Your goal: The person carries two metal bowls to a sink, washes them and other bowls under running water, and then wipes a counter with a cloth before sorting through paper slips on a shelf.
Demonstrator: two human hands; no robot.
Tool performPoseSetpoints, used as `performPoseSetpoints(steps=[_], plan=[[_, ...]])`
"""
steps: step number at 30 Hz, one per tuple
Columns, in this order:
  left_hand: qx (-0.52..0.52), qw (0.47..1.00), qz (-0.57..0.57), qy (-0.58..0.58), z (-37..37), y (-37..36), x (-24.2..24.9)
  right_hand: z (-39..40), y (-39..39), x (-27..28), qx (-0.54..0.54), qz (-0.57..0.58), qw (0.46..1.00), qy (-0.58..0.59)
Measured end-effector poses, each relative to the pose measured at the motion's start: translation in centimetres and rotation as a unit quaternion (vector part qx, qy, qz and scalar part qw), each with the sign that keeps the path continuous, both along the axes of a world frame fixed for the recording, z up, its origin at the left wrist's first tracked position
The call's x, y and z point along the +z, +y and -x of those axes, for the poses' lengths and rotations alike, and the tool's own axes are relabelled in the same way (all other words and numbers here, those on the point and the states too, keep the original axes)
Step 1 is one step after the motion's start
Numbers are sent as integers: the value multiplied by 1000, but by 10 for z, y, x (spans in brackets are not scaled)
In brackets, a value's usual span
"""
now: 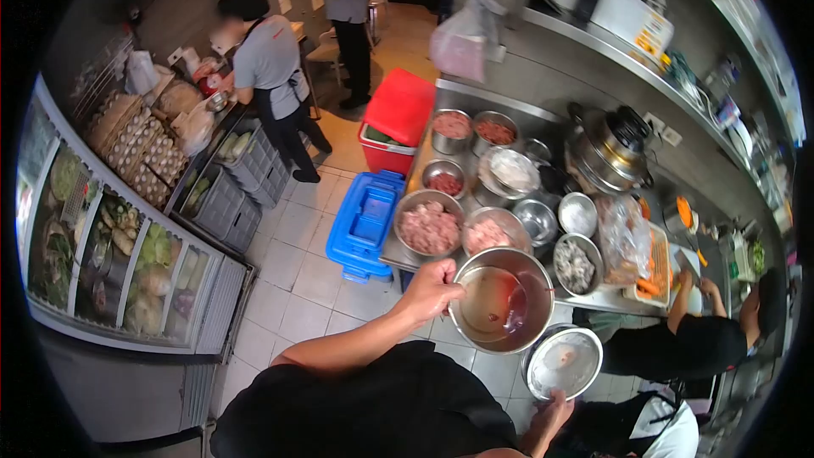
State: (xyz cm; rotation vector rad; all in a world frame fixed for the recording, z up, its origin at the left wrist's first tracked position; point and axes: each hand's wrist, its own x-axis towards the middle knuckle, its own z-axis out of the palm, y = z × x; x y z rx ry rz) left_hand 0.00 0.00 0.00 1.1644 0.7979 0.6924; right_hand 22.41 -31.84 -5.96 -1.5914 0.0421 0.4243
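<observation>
My left hand [431, 293] grips the rim of a deep metal pot [502, 298], which holds some reddish liquid at the bottom. Just right of and below it, my right hand [555, 411] holds a shallow round metal bowl [563, 362] by its near edge; a small pale bit lies inside. Beyond the pot, on the steel counter, stand a bowl of pale pink meat [429, 227], another bowl of meat [488, 233] and a bowl of grey-white pieces [577, 264].
A blue lidded box [366, 222] and a red cooler [398, 114] stand left of the counter. One co-worker [275, 68] is at the left counter, another [346, 8] farther back. At right, a co-worker [670, 343] works close by. A glass-door fridge [127, 246] stands left.
</observation>
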Motion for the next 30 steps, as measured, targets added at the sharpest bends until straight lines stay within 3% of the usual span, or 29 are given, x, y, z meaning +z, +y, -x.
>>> performPoseSetpoints(steps=[2, 3, 6, 9, 10, 12, 17, 21, 24, 30], plan=[[72, 997, -32, -3, 15, -2, 3, -17, 9, 7, 46, 13, 998, 29], [80, 996, -19, -41, 99, 56, -11, 52, 76, 29, 51, 24, 998, -11], [178, 984, -22, -19, 219, 103, -16, 138, 167, 33, 86, -66, 994, 28], [259, 966, -25, 16, 310, 140, -56, 187, 234, 20, 137, -79, 984, 79], [283, 959, 0, -5, 333, 147, -52, 205, 257, 17, 156, -36, 986, 36], [319, 947, 12, 9, 378, 164, -65, 231, 300, 19, 178, -73, 973, 128], [415, 908, 49, 9, 457, 206, -90, 294, 393, 8, 244, -88, 953, 158], [452, 890, 57, -6, 501, 255, -113, 321, 463, -31, 304, -71, 933, 179], [465, 884, 51, 9, 534, 297, -121, 361, 534, -52, 292, -66, 944, 140], [469, 882, 30, 43, 600, 401, -118, 413, 688, -111, 335, -23, 920, 201]])
